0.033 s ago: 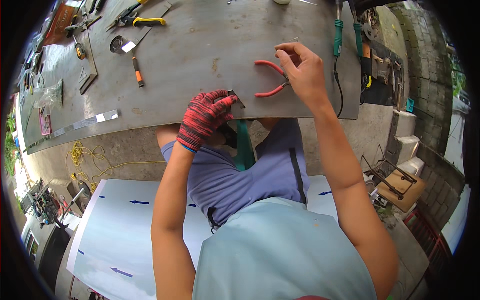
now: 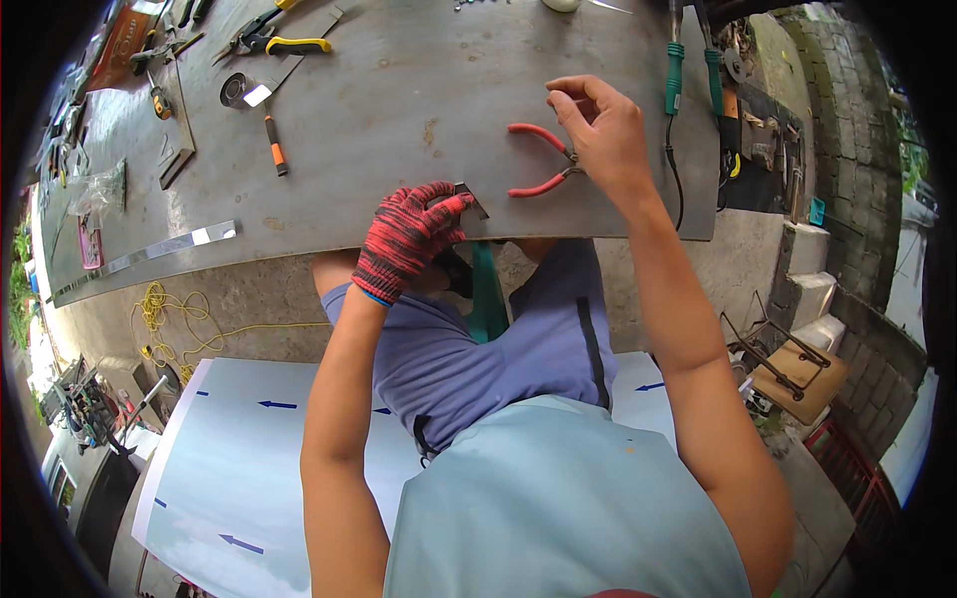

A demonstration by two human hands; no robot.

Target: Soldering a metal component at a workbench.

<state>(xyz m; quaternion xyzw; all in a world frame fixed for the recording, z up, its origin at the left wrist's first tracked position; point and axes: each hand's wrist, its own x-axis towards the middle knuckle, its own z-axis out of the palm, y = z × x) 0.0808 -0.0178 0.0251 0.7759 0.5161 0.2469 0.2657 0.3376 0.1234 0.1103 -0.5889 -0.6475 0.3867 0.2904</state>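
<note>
My left hand (image 2: 407, 237), in a red and black knitted glove, is closed on a small, thin, dark metal piece (image 2: 473, 201) at the front edge of the steel table (image 2: 349, 149). Part of that piece is hidden by the gloved fingers. To the right, my bare right hand (image 2: 608, 135) is above the table, its thumb and fingers drawn together; whatever they pinch is too small to make out. Just beside it lie pliers (image 2: 540, 189) with red handles spread apart, their jaws partly hidden under the right hand.
An orange-handled tool (image 2: 274, 147), a tape roll (image 2: 233, 91) and yellow-handled snips (image 2: 297, 45) lie left. Green-handled corded tools (image 2: 674, 75) are at the right. A metal strip (image 2: 169, 250) runs along the left front edge; a yellow cord (image 2: 164, 309) lies on the floor.
My right hand has shifted very slightly away from me. A thin sliver seen by its fingertips before no longer shows. My left hand stays in place.
</note>
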